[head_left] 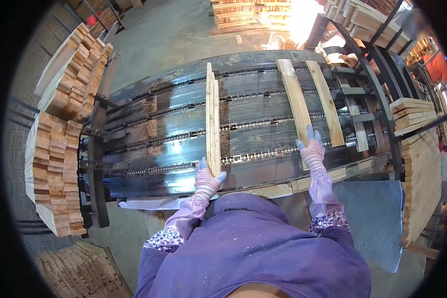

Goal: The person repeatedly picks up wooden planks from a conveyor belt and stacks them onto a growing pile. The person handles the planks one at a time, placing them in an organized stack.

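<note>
In the head view, a pair of narrow wooden boards (212, 119) lies close together across a dark conveyor table. My left hand (207, 181), in a striped glove, grips their near end, thumb on the right side and fingers on the left. To the right, a wider wooden board (293, 94) lies flat across the chains. My right hand (313, 153), gloved alike, rests on its near part with fingers stretched out and spread. Another flat board (325, 102) lies just right of it.
Chains run across the dark conveyor table (253, 107). Stacked timber (54, 169) stands at the left, with more stacked boards (419, 184) at the right. A black metal frame (377, 89) crosses the table's right end. A person in orange (436, 67) is at the far right.
</note>
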The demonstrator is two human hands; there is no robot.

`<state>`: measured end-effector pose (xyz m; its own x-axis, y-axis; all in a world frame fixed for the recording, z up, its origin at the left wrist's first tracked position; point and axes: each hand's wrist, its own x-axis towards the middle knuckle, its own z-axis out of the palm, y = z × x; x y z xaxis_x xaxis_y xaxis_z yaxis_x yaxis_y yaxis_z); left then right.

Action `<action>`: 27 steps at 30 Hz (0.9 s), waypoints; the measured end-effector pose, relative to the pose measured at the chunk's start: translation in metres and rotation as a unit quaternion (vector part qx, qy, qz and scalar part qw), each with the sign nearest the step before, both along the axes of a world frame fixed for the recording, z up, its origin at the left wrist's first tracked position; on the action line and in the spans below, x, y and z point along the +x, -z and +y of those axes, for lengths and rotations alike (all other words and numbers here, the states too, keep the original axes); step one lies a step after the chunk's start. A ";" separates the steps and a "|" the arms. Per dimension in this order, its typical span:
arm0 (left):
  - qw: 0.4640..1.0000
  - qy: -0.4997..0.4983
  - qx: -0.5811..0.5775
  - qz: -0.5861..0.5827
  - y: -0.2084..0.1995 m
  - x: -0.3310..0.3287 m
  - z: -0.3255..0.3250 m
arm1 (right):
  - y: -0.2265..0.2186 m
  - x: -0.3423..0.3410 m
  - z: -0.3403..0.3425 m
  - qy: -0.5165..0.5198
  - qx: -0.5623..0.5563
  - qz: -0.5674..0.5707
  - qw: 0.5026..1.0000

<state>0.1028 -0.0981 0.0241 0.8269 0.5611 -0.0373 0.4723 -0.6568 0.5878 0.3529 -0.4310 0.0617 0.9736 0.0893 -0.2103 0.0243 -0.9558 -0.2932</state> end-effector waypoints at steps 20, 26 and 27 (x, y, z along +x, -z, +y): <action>0.787 -0.115 -0.528 -0.297 -0.245 -0.119 0.071 | 0.052 -0.002 0.042 -0.049 0.415 0.053 0.907; 0.848 -0.222 -0.103 -0.471 -0.389 -0.212 0.106 | -0.026 -0.007 0.062 -0.020 0.549 0.179 0.816; 0.853 -0.211 -0.045 -0.476 -0.406 -0.219 0.119 | -0.018 -0.002 0.064 -0.024 0.556 0.168 0.814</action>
<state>-0.1160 0.0207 0.4305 0.2324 0.8468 0.4784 -0.0632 -0.4777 0.8763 0.3505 -0.3674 0.0800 0.8676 0.4426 -0.2267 -0.2053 -0.0963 -0.9739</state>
